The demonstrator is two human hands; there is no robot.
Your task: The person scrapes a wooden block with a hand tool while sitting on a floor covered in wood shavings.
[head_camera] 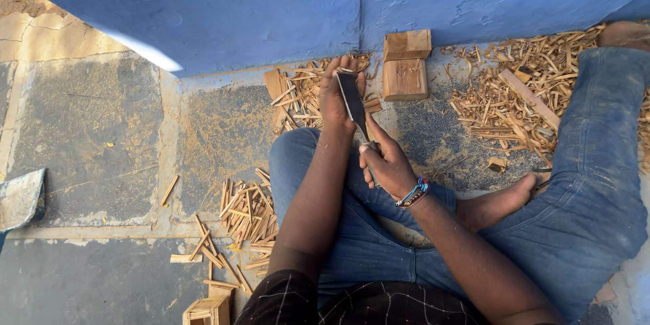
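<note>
Seated on the floor, a person works a broad blade against wood just past the knee.

The right hand (386,162) has its grip closed round the handle of the blade (353,103). The left hand (336,95) is curled over a small wood piece at the blade's tip; the piece is mostly hidden. Wood blocks (406,64) stand just beyond, with shavings (521,91) to the right and cut sticks (247,213) by the left knee.

The floor (88,135) to the left was bare and open. Ahead, the wooden blocks (406,68), wood chips (521,88) and blue wall (203,7) closed the way.
</note>
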